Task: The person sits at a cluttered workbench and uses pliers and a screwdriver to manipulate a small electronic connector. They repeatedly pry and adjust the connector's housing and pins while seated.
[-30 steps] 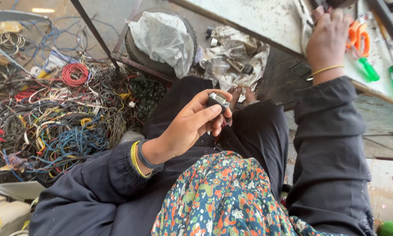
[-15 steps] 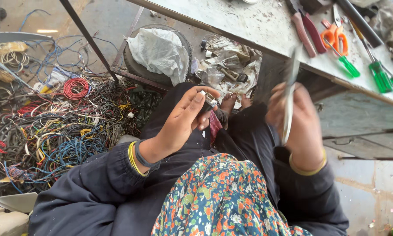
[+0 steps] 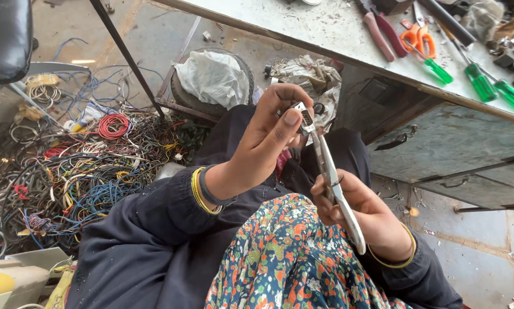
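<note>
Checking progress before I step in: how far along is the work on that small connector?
Done: pliers are picked up in the right hand, and the left hand holds the connector up. In hand: the plier tips sit at the connector; whether they grip it is unclear. Left: the connector looks intact, and a wire heap lies on the floor.

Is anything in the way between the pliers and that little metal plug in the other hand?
Nothing visible. The pliers in the right hand already have their tips at the small metal connector pinched by the left hand.
</note>
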